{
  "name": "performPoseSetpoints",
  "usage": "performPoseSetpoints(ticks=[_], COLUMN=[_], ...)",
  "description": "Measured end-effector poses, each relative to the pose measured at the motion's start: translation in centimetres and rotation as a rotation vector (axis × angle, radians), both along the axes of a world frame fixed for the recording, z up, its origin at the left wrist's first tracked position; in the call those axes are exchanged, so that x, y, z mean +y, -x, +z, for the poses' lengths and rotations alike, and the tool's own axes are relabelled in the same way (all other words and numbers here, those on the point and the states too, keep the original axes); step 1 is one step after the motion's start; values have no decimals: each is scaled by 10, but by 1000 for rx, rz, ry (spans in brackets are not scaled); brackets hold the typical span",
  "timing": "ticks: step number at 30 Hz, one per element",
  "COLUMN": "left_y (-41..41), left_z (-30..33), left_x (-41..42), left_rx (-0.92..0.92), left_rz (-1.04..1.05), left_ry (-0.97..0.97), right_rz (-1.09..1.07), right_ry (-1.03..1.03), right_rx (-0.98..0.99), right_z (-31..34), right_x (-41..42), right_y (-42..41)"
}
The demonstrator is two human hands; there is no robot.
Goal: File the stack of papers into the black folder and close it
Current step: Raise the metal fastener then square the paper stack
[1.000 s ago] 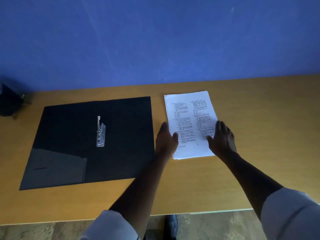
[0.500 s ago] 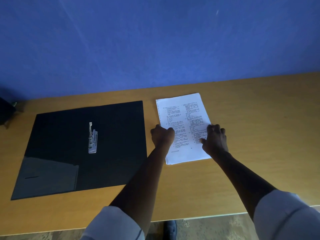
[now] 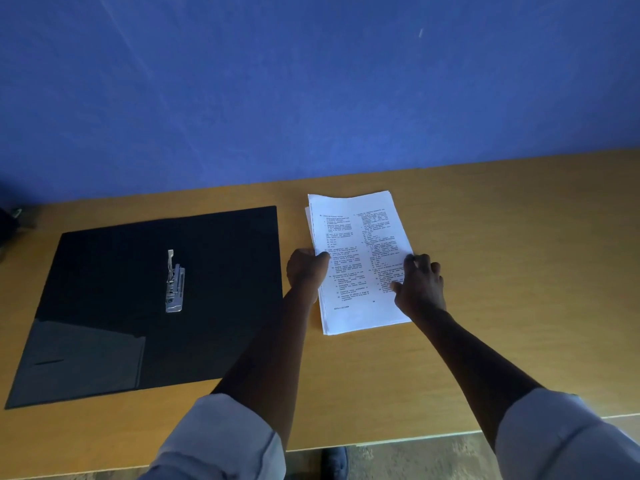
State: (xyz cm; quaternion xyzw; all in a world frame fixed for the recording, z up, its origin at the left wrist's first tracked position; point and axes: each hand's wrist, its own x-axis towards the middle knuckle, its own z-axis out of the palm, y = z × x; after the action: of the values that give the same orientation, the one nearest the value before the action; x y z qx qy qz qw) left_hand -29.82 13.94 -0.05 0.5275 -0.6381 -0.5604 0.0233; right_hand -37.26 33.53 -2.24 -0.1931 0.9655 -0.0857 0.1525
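A black folder point(image 3: 104, 306) lies open and flat on the left of the wooden desk, with a metal clip mechanism point(image 3: 175, 282) upright at its middle and a pocket at its near left corner. To its right is a stack of printed white papers point(image 3: 356, 258). My left hand point(image 3: 306, 271) grips the stack's left edge, fingers curled under it. My right hand point(image 3: 419, 285) holds the right edge, thumb on top. The stack's far end is slightly raised and its sheets are fanned a little.
The wooden desk point(image 3: 519, 254) runs against a blue wall point(image 3: 311, 81). A dark object point(image 3: 8, 223) sits at the far left edge. The desk's near edge crosses the bottom, with floor and a shoe point(image 3: 336, 462) below it.
Both hands went from lying flat on the papers to curling around the stack's side edges, and the stack has begun to lift and shift off the desk.
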Motion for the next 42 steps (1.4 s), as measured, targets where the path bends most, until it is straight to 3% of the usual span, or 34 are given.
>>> performPoseSetpoints(ticks=[7, 13, 31, 42], left_y=[5, 8, 6, -21], left_z=[3, 4, 1, 19], left_x=[6, 11, 10, -10], left_rx=[0, -20, 45, 112], left_rz=[96, 35, 162, -217], left_ry=[16, 11, -320, 139], right_rz=[-6, 2, -21, -206], right_ry=[-2, -2, 50, 322], right_rx=[5, 1, -6, -89], right_z=[-1, -2, -6, -4], right_x=[1, 1, 4, -5], right_y=[0, 0, -1, -5])
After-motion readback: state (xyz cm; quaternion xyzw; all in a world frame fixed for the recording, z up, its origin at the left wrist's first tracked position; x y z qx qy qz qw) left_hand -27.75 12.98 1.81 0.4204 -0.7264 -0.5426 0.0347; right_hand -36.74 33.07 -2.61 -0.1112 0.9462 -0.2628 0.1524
